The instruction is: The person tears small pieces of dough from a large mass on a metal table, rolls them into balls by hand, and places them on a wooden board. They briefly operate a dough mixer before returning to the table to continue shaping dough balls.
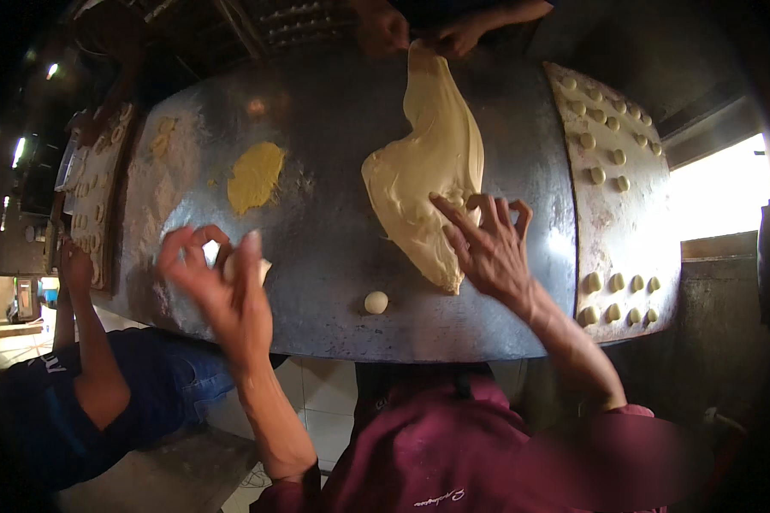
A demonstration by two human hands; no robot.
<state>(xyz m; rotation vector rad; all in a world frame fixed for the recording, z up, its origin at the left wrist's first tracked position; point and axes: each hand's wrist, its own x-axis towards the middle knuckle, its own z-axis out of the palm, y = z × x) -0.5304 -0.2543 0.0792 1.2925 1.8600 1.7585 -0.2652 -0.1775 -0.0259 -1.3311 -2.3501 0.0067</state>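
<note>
A large, stretched sheet of soft pale dough [428,162] lies down the middle of the dark metal table. My right hand [496,252] is over its near right part, fingers spread and the index finger on the dough. Left of it, my left hand [227,286] is raised above the table with curled fingers. A small pale dough piece [265,271] shows beside its thumb, partly hidden by the fingers. One round dough ball [376,303] sits on the table between my hands, near the front edge.
A flat yellow mass [255,178] lies left of the dough sheet. Rows of small dough pieces [612,282] sit on a board [586,231] at the right. Across the table, another person's hands [458,36] hold the dough's far end. A co-worker's arm [90,342] reaches to a left tray.
</note>
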